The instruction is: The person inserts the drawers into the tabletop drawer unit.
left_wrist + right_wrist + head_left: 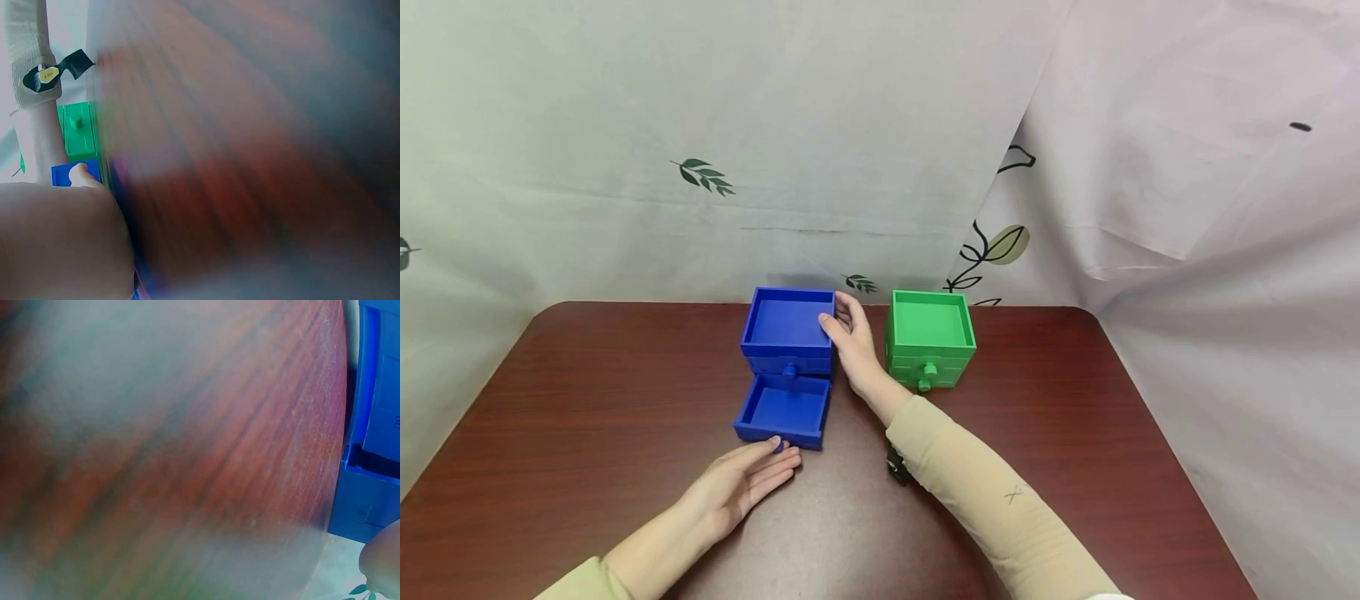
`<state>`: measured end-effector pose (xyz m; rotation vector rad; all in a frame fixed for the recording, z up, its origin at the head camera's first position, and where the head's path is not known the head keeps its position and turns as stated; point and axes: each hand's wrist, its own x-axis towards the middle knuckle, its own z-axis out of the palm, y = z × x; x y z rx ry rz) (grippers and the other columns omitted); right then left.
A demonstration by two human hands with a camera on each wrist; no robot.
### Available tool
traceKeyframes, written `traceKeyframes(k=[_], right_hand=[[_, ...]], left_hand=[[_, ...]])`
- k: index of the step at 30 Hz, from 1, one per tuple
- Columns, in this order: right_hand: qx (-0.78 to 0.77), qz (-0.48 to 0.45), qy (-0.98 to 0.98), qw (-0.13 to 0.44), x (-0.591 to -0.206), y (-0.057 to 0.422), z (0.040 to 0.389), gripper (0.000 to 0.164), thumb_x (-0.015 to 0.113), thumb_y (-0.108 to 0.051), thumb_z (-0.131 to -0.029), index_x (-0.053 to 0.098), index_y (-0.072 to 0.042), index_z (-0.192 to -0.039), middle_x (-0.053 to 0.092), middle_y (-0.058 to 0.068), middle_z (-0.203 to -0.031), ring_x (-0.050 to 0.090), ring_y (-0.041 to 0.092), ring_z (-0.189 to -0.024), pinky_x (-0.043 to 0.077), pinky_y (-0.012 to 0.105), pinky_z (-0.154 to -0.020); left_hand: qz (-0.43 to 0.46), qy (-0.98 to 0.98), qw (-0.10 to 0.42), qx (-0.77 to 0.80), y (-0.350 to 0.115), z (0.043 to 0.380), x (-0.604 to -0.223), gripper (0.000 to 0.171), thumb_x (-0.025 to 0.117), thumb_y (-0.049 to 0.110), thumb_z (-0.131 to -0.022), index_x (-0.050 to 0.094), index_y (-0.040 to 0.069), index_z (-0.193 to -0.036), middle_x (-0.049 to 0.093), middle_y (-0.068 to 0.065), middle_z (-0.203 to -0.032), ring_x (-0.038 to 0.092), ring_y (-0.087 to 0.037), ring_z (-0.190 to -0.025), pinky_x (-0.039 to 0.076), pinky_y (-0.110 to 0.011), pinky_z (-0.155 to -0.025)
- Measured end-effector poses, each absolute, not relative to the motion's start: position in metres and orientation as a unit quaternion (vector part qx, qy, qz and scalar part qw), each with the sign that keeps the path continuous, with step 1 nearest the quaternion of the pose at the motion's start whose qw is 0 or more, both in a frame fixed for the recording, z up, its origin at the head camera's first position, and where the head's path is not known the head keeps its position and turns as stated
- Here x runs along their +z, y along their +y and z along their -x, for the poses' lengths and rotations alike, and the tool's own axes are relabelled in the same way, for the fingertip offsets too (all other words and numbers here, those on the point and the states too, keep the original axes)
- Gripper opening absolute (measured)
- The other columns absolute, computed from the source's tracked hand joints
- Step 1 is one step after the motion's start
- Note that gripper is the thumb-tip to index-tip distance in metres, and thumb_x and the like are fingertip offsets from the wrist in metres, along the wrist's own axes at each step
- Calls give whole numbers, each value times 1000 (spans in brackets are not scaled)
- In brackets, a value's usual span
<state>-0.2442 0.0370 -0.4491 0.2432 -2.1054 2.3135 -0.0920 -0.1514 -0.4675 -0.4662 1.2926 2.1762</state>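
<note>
A blue drawer box with a shallow tray top stands near the table's back edge. Its lower drawer is pulled out towards the front, while the upper drawer with its knob is in. My left hand pinches the lower drawer's knob between thumb and fingers, the other fingers stretched out below. My right hand grips the box's right wall, thumb over the rim and fingers along the outer side. In the right wrist view, part of the blue box shows beside a fingertip.
A green drawer box stands to the right of the blue one, its knobs facing front. The dark red wooden table ends at a pale cloth printed with leaves. A black device sits at the right sleeve.
</note>
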Motion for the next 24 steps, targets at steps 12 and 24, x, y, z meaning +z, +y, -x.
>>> traceKeyframes(k=[12, 24], right_hand=[[733, -80, -676, -1, -451, 37, 245, 60, 57, -11, -106, 35, 1, -160, 41, 24, -161, 41, 38, -151, 36, 51, -130], [734, -79, -675, 2, -451, 37, 245, 60, 57, -10, -106, 35, 3, -160, 42, 25, -160, 41, 39, -150, 36, 51, -131]], left_hand=[[178, 469, 266, 823, -146, 94, -466, 18, 53, 15, -113, 69, 16, -105, 80, 0, -102, 78, -8, -97, 64, -23, -95], [179, 466, 260, 826, -145, 92, -464, 19, 52, 14, -113, 69, 16, -105, 80, 1, -101, 78, -8, -97, 65, -23, -95]])
